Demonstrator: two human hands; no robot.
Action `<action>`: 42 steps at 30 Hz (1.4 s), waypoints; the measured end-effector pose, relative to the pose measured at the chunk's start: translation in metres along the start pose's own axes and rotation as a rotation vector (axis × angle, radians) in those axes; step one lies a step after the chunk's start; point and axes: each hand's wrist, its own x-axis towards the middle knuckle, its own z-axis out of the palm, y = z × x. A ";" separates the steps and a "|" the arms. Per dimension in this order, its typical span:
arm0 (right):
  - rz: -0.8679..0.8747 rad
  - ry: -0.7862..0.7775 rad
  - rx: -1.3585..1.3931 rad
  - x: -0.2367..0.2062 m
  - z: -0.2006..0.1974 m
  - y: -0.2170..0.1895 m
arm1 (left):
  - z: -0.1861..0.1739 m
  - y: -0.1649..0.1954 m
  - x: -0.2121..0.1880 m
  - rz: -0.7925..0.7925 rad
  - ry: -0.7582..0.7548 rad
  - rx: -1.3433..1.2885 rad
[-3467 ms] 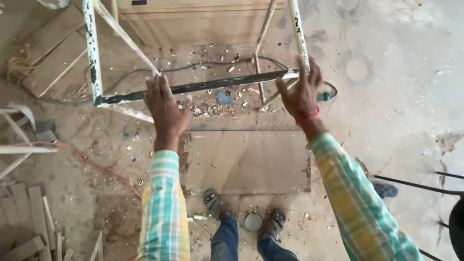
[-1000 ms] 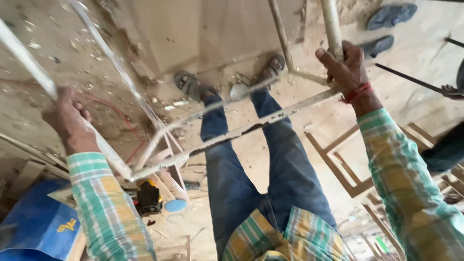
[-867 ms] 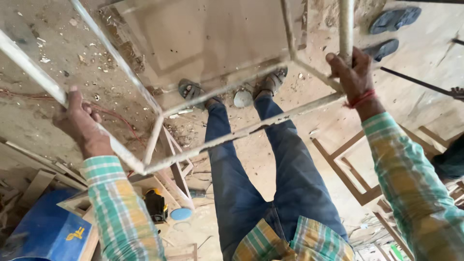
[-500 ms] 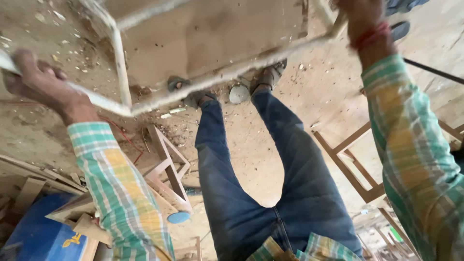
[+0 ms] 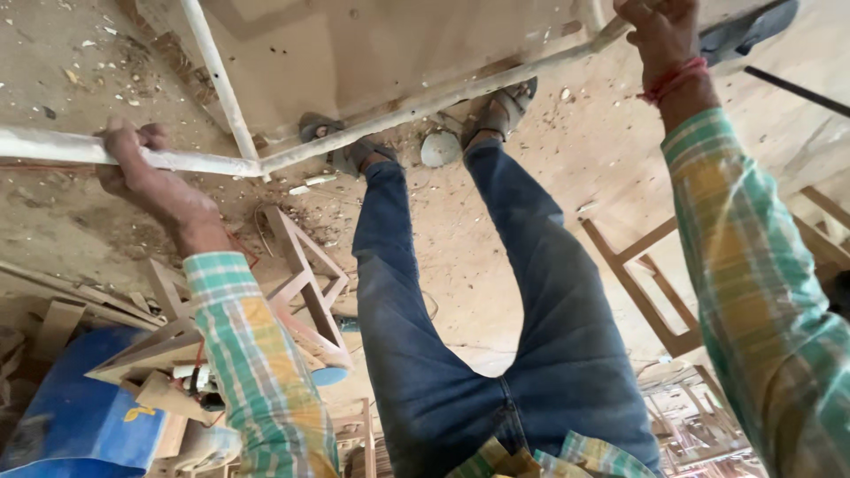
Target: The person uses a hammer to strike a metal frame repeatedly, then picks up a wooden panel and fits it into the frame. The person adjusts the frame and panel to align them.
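Observation:
I look straight down past my own legs in blue jeans. A white-painted metal frame (image 5: 381, 115) made of thin bars crosses the top of the view. My left hand (image 5: 142, 173) is closed around its left bar. At the top right my right hand (image 5: 660, 31), with a red thread on the wrist, grips the frame's right end. A pale wooden board (image 5: 390, 44) lies on the floor beneath the frame.
Wooden frames and offcuts (image 5: 301, 283) are piled at the lower left beside a blue drum (image 5: 80, 416). More wooden frames (image 5: 646, 283) lie at the right. A dark sandal (image 5: 744, 31) and a black rod (image 5: 797, 88) are at the top right. Sawdust covers the floor.
The view has tilted down from the frame in front of me to my legs. The frame has shifted up and away in view, with both hands still gripping its bars.

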 end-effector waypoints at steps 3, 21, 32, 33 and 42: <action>-0.131 -0.079 0.082 -0.011 -0.025 -0.006 | -0.020 0.004 -0.013 -0.001 -0.050 0.059; 0.054 -0.285 -0.458 -0.095 -0.046 -0.076 | -0.086 -0.017 -0.081 -0.343 0.083 0.156; 0.193 0.038 -0.055 -0.148 -0.005 -0.001 | -0.119 -0.102 -0.119 -0.289 0.064 -0.267; 0.192 0.049 -0.045 -0.150 -0.003 0.001 | -0.118 -0.105 -0.121 -0.286 0.092 -0.293; 0.155 0.031 -0.010 -0.175 0.026 0.011 | -0.106 -0.089 -0.100 -0.356 0.227 -0.315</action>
